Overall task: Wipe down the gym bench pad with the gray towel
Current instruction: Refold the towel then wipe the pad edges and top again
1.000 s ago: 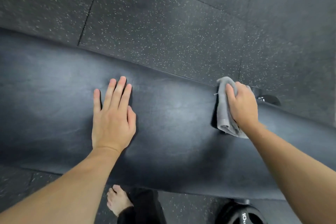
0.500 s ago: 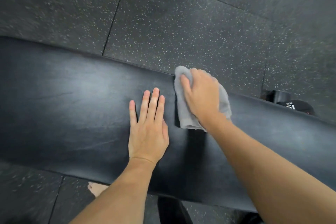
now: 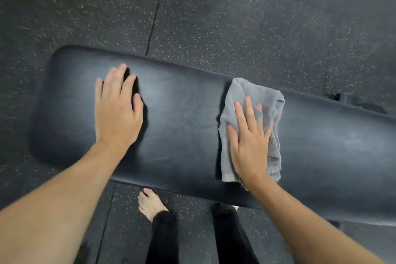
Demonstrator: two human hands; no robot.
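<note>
Gray towel (image 3: 252, 100) lies crumpled on the black bench pad (image 3: 184, 126), right of its middle, under the right hand (image 3: 249, 142) pressing flat with fingers spread. Left hand (image 3: 116, 111) rests open-palmed near the pad's rounded end. Below the pad, 1 bare foot (image 3: 150, 203) stands on speckled rubber floor (image 3: 235, 17).

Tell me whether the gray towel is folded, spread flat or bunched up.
Loosely folded and rumpled. The gray terry towel lies in overlapping layers on the black padded gym bench, pressed down by the flat right hand.
</note>
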